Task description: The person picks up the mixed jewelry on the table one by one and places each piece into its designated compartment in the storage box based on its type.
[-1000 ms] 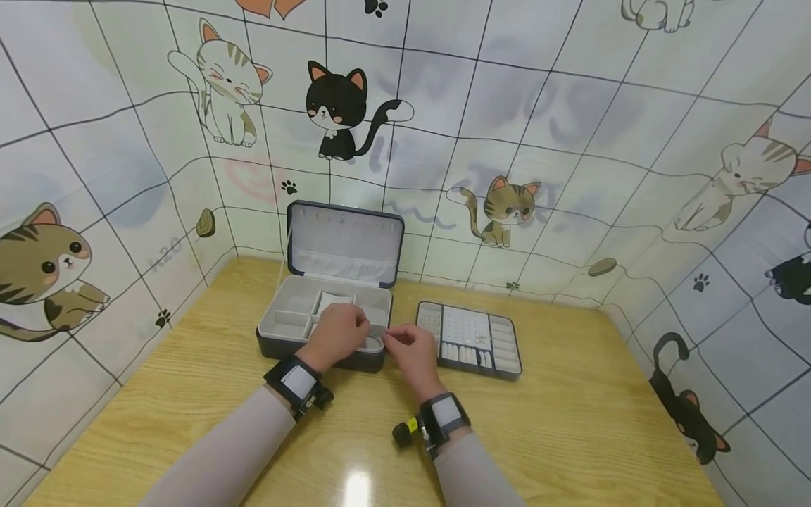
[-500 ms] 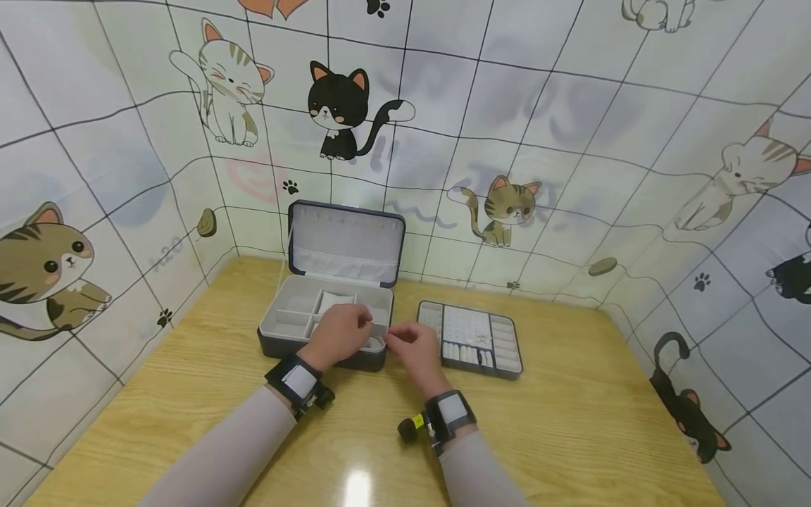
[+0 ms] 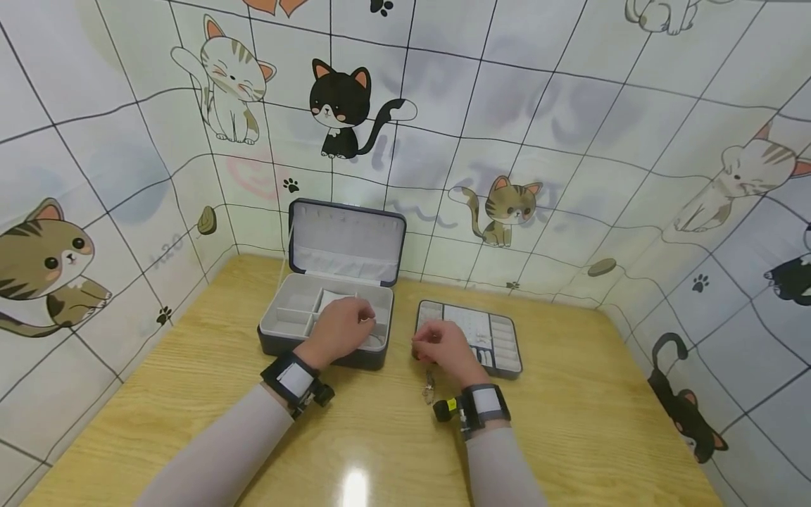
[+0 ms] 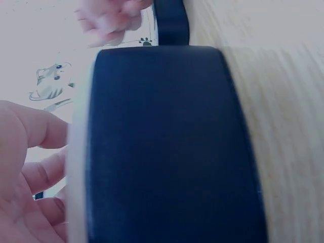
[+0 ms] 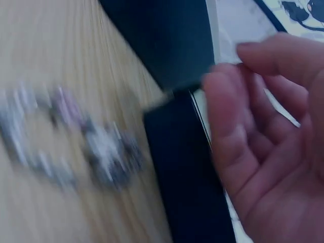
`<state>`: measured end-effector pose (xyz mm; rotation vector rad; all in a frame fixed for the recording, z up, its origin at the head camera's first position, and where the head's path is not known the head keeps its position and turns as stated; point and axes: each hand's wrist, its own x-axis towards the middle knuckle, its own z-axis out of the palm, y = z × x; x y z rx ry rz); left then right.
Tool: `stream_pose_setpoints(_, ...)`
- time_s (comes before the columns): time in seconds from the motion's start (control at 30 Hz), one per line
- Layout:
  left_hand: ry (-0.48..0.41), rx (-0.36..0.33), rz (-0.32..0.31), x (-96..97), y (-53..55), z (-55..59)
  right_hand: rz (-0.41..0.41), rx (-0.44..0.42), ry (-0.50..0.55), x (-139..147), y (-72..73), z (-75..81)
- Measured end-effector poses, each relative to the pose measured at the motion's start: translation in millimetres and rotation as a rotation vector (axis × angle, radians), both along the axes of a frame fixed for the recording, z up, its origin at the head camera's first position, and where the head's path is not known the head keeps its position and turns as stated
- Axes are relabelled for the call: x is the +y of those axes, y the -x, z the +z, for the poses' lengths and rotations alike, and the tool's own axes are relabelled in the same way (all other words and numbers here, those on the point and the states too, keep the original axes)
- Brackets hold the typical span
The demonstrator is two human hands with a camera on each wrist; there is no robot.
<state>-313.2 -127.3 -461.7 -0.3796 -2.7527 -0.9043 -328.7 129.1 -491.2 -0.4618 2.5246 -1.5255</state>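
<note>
A jewelry box with dark sides and a pale lining stands with its lid up. Over its front right compartment is my left hand, fingers curled. A thin pale strand, too small to make out, shows at its fingertips. My right hand is above the left edge of a jewelry tray, thumb and forefinger close together. Beneath it is a charm bracelet, blurred in the right wrist view with silvery and pink parts. Whether it hangs from the fingers or lies on the table, I cannot tell.
The jewelry tray holds ring rolls and a pale panel with small earrings. A wooden table carries everything. Behind and beside it hangs a cloth printed with cats. The upright lid stands close to it.
My right hand has moved right, from the box's front right rim to over the tray's left edge. The charm bracelet has come into sight below it. The left hand has barely shifted.
</note>
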Motion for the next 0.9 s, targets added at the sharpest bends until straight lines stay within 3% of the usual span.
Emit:
stream_pose_setpoints(0.17, 0.016, 0.023, -0.006, 3.5, -4.7, 4.5, 0.079, 0.001, -0.247, 14.1, -3.3, 9.6)
stream_pose_setpoints(0.3, 0.017, 0.036, -0.026, 7.6, -8.1, 7.1, 0.142, 0.000, -0.420, 9.4, -9.4, 20.2)
stream_pose_setpoints(0.4, 0.012, 0.048, -0.044, 10.4, -9.9, 8.0, 0.137, 0.082, -0.579, -1.8, -15.5, 25.5)
stream_pose_setpoints(0.53, 0.003, 0.050, -0.056, 9.9, -10.0, 8.7, 0.053, 0.199, -0.760, -16.2, -24.6, 28.7)
stream_pose_setpoints(0.73, -0.006, 0.070, -0.069, 5.9, -7.6, 6.6, -0.034, 0.194, -0.869, -29.1, -31.4, 27.4)
stream_pose_setpoints(0.9, 0.003, 0.064, -0.061, 5.3, -7.5, 5.0, -0.046, 0.198, -0.869, -32.5, -32.8, 27.2)
